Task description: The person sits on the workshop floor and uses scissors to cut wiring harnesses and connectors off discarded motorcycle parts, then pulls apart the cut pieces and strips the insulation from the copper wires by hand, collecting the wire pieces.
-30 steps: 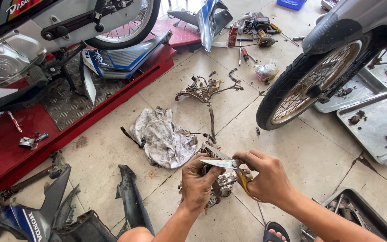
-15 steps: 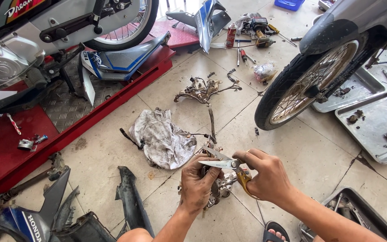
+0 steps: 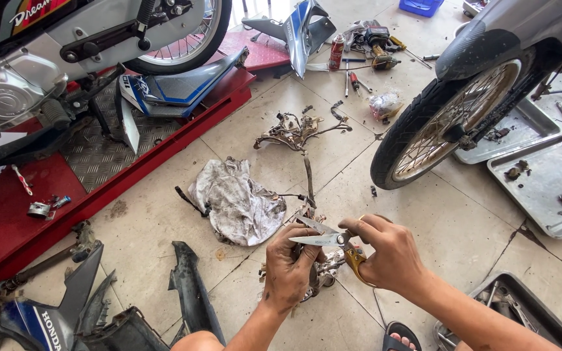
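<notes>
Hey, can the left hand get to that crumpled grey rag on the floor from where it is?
Probably yes: the rag lies just beyond the left hand, bare tile between, though that hand grips a wire bundle.

Scissors (image 3: 325,235) with steel blades parted and yellow handles sit in the lower middle of the frame, blades pointing left. Just beneath them, a dirty wiring harness (image 3: 307,188) runs from the lower middle up toward the frame's centre, tangled and frayed.

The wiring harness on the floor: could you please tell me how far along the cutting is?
Done: harness out on the tiles, fairings off. In hand: left hand grips a wire bundle; right hand holds open scissors at it. Left: most of the harness looks uncut.
</notes>
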